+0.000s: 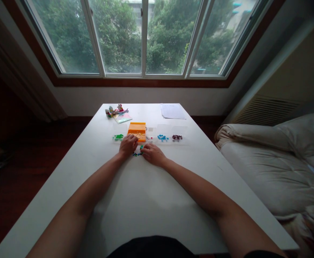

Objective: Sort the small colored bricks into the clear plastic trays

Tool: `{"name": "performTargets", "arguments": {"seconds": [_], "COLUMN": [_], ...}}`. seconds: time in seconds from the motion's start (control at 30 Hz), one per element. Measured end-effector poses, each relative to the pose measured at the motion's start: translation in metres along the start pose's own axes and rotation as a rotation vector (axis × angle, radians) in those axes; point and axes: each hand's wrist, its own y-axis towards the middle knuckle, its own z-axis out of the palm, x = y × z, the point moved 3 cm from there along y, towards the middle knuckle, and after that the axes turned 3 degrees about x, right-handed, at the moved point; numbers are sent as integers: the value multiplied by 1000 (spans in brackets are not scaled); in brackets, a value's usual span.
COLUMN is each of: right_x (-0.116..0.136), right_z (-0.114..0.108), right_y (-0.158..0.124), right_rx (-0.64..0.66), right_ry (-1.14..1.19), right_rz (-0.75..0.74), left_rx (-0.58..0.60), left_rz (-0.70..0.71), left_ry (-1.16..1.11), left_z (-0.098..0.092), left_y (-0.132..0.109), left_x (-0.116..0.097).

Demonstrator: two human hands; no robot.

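Observation:
My left hand (129, 144) is at the front edge of an orange box (137, 126), its fingers curled and closed together; what lies between the fingertips is too small to make out. Pale bits, apparently beads, lie in the box's front part. Beside it, my right hand (153, 154) pinches the upper end of a curved row of small green and dark blue beads (137, 154). This row lies on the white table just below the two hands. Whether a thread joins the beads cannot be seen.
Clear trays hold green beads (117, 137), blue beads (162, 137) and dark maroon beads (177, 137). Small colourful figures (110, 111) and a shiny sheet (122, 118) are at the back left. White paper (173, 111) lies at the back right. A sofa (269, 161) stands right of the table (146, 208).

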Motion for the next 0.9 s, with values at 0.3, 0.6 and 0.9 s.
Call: {"name": "performTargets", "arguments": {"seconds": [0.3, 0.6, 0.9], "right_x": [1, -3, 5], "right_z": [-4, -5, -1], "right_y": [-2, -2, -2], "right_rx": [-36, -56, -22], "right_ry": [87, 81, 12], "right_rz": [-76, -65, -154], "left_rx": [-24, -21, 52], "left_rz": [-105, -140, -150], "left_ry": [-106, -157, -127], "left_z": [-4, -5, -4], "left_y": [1, 0, -1], "left_x": [21, 30, 27]}}
